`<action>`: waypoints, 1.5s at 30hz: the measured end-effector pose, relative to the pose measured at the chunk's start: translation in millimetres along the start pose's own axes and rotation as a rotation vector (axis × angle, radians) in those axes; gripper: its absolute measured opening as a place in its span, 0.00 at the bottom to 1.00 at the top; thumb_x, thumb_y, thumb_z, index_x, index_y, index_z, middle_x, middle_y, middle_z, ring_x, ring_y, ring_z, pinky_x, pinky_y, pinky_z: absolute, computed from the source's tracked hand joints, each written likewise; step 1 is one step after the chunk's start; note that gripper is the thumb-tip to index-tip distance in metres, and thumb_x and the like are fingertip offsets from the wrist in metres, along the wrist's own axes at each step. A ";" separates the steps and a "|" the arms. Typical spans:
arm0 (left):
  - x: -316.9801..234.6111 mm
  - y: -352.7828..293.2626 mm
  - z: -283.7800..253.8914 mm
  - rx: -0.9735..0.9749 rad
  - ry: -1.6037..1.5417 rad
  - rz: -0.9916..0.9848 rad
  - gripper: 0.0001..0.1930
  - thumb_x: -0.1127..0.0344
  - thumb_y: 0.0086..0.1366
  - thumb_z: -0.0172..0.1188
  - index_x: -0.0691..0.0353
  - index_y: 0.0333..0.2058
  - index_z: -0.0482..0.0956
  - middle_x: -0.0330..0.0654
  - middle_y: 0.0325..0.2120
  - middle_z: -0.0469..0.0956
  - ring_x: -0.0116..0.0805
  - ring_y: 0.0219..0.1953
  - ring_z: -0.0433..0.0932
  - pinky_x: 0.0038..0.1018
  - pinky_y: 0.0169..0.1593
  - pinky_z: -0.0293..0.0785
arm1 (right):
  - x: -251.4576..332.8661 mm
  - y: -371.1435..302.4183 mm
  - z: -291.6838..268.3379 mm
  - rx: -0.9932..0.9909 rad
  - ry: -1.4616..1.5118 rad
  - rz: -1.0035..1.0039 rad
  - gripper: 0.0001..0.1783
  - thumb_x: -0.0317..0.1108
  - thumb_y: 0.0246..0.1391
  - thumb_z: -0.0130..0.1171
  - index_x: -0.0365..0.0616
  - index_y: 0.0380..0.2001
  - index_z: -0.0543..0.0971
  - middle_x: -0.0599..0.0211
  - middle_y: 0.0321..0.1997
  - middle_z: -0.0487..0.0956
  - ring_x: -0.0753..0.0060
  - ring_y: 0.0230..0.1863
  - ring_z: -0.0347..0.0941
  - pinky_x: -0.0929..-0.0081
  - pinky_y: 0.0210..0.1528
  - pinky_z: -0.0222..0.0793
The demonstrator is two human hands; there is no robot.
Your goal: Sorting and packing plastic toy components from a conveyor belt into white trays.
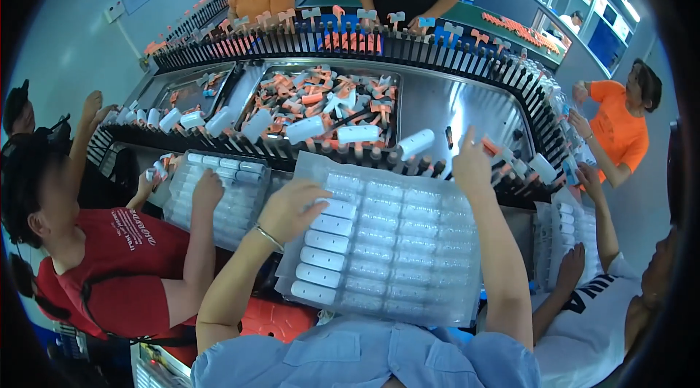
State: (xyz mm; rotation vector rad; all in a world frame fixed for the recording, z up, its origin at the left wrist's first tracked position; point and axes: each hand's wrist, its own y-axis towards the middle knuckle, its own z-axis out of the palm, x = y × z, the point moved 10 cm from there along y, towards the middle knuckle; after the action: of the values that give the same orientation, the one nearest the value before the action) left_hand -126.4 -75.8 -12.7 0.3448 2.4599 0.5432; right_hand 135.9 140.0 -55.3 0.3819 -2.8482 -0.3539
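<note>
A clear plastic blister tray [430,260] with rows of long pockets lies in front of me. Its left column holds several white, rounded, oblong casings [323,258], each with a small dark mark. At the tray's upper left, my left hand [295,209] has thumb and fingers apart, its tips by the end of the topmost casing. Farther forward and to the right, my right hand [472,162] reaches over the tray's far edge to the row of dark posts. Its fingers are drawn together beside an orange piece [491,146]; what they hold, if anything, is hidden.
Beyond the tray, a moving-line-style ring of dark posts [423,168] carries white casings [415,143] and orange-grey clips. Inside it stands a metal bin [397,96] heaped with clips. People work close on both sides, with trays, and across the line.
</note>
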 end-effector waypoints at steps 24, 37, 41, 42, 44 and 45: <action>105.8 4.9 67.5 -0.036 -0.660 -0.531 0.12 0.60 0.65 0.49 0.64 0.36 0.72 0.36 0.24 0.72 0.23 0.25 0.70 0.22 0.29 0.66 | 250.9 -140.6 36.1 0.208 0.244 -0.788 0.12 0.36 0.46 0.55 0.36 0.24 0.76 0.56 0.31 0.74 0.58 0.38 0.70 0.61 0.34 0.70; 11.0 55.8 112.9 0.217 -0.568 -0.262 0.13 0.60 0.62 0.54 0.64 0.37 0.72 0.41 0.27 0.74 0.27 0.31 0.71 0.25 0.36 0.68 | 70.9 -110.5 -61.2 0.362 0.717 -0.406 0.26 0.48 0.54 0.52 0.40 0.48 0.67 0.44 0.33 0.76 0.44 0.36 0.73 0.58 0.36 0.67; -23.6 75.2 164.3 0.377 -0.483 -0.170 0.19 0.55 0.60 0.56 0.65 0.41 0.71 0.45 0.29 0.75 0.30 0.29 0.74 0.27 0.33 0.70 | 34.4 -120.0 -38.2 0.390 0.679 -0.328 0.28 0.51 0.50 0.56 0.39 0.45 0.70 0.47 0.34 0.76 0.45 0.37 0.73 0.60 0.36 0.68; -22.9 76.4 179.3 0.371 -0.503 -0.156 0.19 0.54 0.59 0.56 0.64 0.42 0.71 0.46 0.29 0.75 0.31 0.29 0.74 0.27 0.34 0.70 | 30.3 -122.7 -25.6 0.386 0.680 -0.329 0.28 0.51 0.50 0.56 0.39 0.45 0.70 0.47 0.34 0.76 0.45 0.37 0.73 0.60 0.36 0.68; -38.0 79.7 197.3 0.441 -0.530 -0.234 0.20 0.54 0.59 0.57 0.64 0.43 0.71 0.47 0.30 0.76 0.33 0.30 0.75 0.27 0.35 0.70 | 13.1 -127.9 2.3 0.351 0.705 -0.275 0.28 0.53 0.50 0.55 0.38 0.43 0.71 0.47 0.33 0.77 0.44 0.35 0.73 0.58 0.36 0.68; -43.8 82.9 203.5 0.440 -0.529 -0.231 0.20 0.54 0.59 0.57 0.64 0.43 0.71 0.47 0.30 0.76 0.33 0.30 0.75 0.27 0.35 0.70 | 10.1 -127.9 0.2 0.298 0.672 -0.275 0.28 0.53 0.50 0.54 0.38 0.43 0.71 0.47 0.33 0.77 0.44 0.35 0.74 0.58 0.36 0.68</action>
State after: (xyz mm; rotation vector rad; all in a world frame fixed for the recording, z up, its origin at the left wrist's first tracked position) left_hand 39.9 42.8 -104.6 0.3199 2.0382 -0.1801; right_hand 155.2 17.4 -87.8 0.7830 -2.1829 0.1423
